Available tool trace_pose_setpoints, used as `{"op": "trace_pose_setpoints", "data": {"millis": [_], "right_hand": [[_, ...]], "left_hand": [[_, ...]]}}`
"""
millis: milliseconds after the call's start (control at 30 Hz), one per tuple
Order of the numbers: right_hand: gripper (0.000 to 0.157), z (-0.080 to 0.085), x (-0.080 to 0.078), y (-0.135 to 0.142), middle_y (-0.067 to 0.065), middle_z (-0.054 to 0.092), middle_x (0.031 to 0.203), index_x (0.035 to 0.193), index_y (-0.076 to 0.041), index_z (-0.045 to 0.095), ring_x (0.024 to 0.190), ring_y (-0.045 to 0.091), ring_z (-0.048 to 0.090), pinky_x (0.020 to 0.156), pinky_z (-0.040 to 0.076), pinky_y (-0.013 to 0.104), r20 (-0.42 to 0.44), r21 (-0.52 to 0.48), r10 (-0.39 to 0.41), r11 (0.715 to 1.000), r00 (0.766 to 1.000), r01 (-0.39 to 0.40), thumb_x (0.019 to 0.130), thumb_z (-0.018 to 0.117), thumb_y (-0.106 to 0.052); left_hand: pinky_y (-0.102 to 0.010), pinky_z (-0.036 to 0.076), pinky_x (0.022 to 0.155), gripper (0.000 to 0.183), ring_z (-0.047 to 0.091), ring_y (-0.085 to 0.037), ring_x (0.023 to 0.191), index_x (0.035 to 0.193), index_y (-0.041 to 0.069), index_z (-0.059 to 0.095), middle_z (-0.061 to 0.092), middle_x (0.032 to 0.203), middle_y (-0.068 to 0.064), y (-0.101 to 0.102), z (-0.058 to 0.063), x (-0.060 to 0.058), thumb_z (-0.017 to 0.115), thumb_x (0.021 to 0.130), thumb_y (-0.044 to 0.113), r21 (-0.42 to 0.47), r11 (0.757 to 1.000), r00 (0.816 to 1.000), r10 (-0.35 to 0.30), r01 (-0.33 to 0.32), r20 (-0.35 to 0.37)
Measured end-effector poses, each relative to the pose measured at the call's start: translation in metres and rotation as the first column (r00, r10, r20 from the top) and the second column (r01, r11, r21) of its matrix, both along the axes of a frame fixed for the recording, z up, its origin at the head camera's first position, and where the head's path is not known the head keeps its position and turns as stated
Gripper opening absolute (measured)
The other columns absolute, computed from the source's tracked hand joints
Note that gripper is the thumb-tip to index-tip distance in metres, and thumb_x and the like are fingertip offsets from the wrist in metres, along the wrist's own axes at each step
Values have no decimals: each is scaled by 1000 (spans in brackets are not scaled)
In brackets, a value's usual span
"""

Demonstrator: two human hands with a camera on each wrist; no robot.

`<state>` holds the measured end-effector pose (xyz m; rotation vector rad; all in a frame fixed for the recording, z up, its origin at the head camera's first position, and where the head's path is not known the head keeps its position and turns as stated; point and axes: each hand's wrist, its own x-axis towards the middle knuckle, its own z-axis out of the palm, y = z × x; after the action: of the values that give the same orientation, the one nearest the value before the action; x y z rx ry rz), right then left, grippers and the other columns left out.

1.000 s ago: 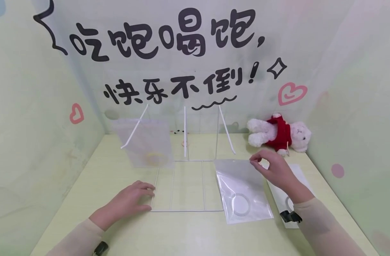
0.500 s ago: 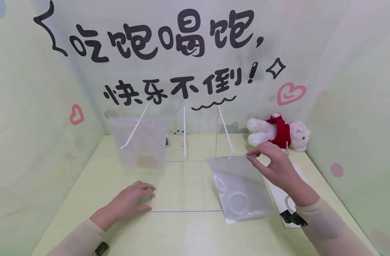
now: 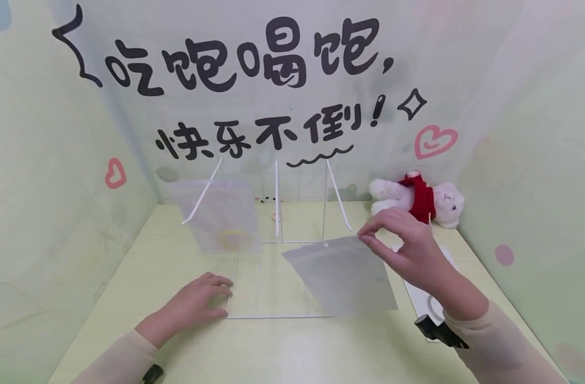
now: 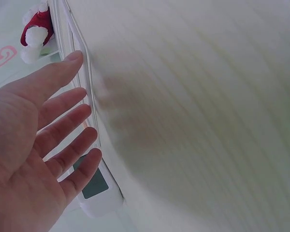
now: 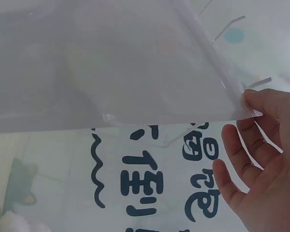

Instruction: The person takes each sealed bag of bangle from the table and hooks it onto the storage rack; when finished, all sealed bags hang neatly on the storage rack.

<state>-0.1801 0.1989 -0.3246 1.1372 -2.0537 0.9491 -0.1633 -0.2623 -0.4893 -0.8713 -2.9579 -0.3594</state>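
Observation:
My right hand (image 3: pixel 408 250) pinches the top corner of a translucent plastic bag (image 3: pixel 350 280) between thumb and index finger. The bag hangs tilted over the right side of a white wire display rack (image 3: pixel 280 317), below the rack's right hook (image 3: pixel 340 197). A small hang hole shows near its top edge. In the right wrist view the bag (image 5: pixel 111 63) fills the upper left. My left hand (image 3: pixel 189 301) rests at the left side of the rack's base, fingers loosely extended. Another bag (image 3: pixel 220 213) with a yellow ring inside hangs from the left hook.
The middle hook (image 3: pixel 277 200) of the rack carries nothing. On the right, a white bag (image 3: pixel 424 290) holding a white ring lies partly under my right forearm. A white plush bear (image 3: pixel 448 205) in red lies at the back right. Fabric walls enclose the table.
My right hand has moved left with the bag, which has swung and turned toward the rack. The bag on the left hook swayed. My left hand has stayed in place.

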Motion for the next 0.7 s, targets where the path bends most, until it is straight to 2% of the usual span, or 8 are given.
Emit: {"op": "trace_pose_setpoints", "data": {"millis": [167,300,400,533,700], "right_hand": [[32,11,7,-8,-1,74,93,101,-11,76,92,11,64,90,51,13,-28,-13,47,999,998,-48,74,83,6],[9,20,11,-15,2,73,92,99,-7,75,92,13,63,92,51,14,-89,-38,86,995,992,-90,92,77,-12],[22,26,15,-20,1,73,90,97,-7,76,92,13,62,95,47,18,-134,-38,78,996,988,-83,100,69,-28],[26,34,20,-27,-3,73,88,95,-11,77,91,13,60,101,39,29,-161,-24,43,999,986,-48,101,66,-33],[14,38,24,-35,-5,73,89,95,-15,77,90,11,61,107,32,40,-142,-12,42,999,989,-44,98,71,-27]], "left_hand": [[-49,57,101,40,61,-26,122,114,17,77,69,133,1,-1,0,0,88,78,32,1,1000,1000,3,-3,6],[-49,57,102,40,61,-26,122,114,17,77,69,133,1,-1,-1,1,89,78,31,-2,1000,1000,7,-7,4],[-48,57,102,40,61,-26,121,113,16,77,69,132,0,-1,0,1,89,78,31,-3,1000,1000,2,-2,-1],[-48,57,102,41,61,-26,122,114,16,77,69,132,0,0,0,1,89,78,32,-7,1000,1000,-3,3,-2],[-49,57,101,41,61,-26,122,114,15,77,69,132,0,0,1,1,89,78,32,-9,1000,1000,-6,6,-1]]}}
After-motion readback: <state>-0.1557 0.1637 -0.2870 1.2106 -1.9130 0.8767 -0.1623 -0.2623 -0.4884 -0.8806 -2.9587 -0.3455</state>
